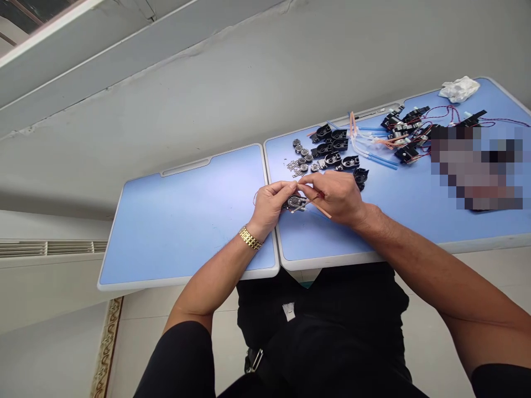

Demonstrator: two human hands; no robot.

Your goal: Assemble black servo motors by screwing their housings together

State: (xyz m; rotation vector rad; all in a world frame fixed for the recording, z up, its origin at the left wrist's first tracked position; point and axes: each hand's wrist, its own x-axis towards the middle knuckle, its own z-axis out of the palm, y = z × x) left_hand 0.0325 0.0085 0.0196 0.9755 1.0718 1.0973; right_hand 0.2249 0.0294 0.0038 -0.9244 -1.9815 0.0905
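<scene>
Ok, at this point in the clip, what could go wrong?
The thin tan rod in the right hand could slip and scratch the round black housing held in the left hand. The loose tiny screws lie unconfined nearby, so a knock might scatter them, possibly into the seam between the two blue tabletops.

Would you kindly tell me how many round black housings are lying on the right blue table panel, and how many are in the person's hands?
Round black housings lying on the blue table panel: 7
Round black housing in the left hand: 1
Total: 8
</scene>
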